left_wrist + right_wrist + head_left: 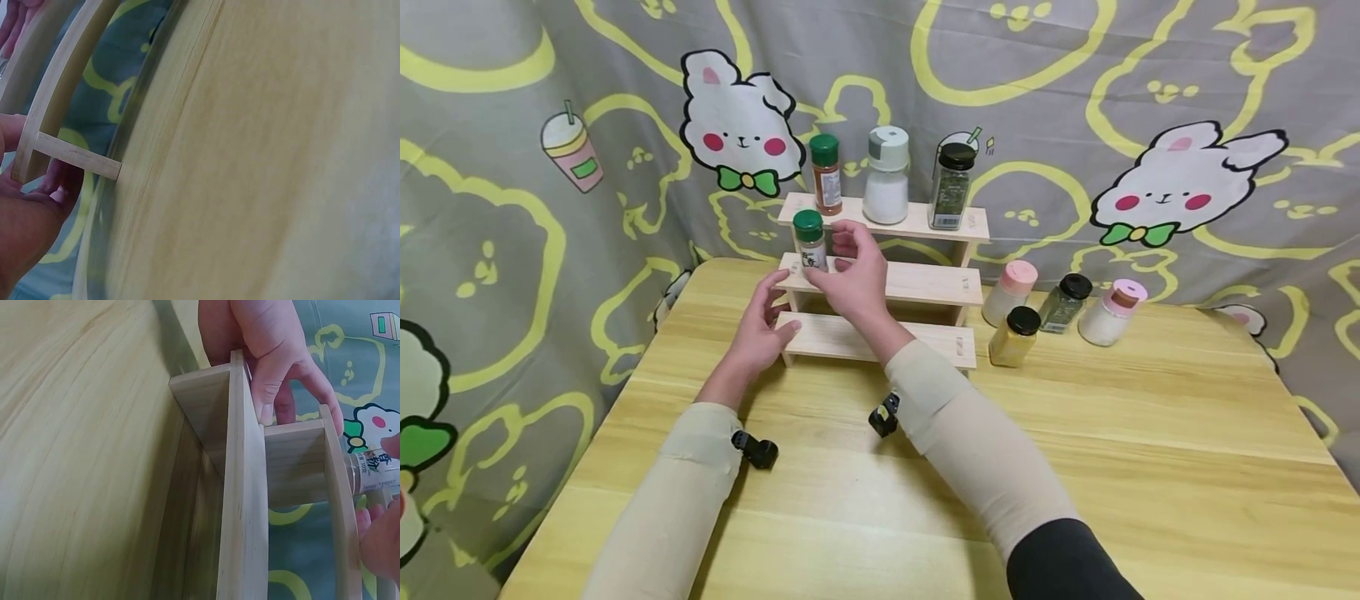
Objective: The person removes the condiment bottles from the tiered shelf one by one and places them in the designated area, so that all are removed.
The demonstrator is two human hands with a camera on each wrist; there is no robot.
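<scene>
A three-tier wooden rack [917, 285] stands on the table. My left hand [758, 333] grips its left end, thumb over the lowest shelf and fingers by the middle one. On the left of the middle shelf stands a green-capped spice jar [809, 237] with a white label, also visible in the right wrist view as the labelled jar [375, 470]. Beside this jar is my right hand [859, 279], thumb at its lower front and the other fingers spread loosely just right of it. The top shelf holds a green-capped red spice jar [827, 179], a white-powder jar [886, 179] and a black-capped herb jar [952, 187].
Right of the rack stand a pink-capped jar [1011, 292], a yellow-powder jar [1015, 337], a black-capped jar [1065, 304] and a jar with a pink and brown cap [1108, 315]. A patterned curtain [1037, 83] hangs behind the wooden table [850, 517].
</scene>
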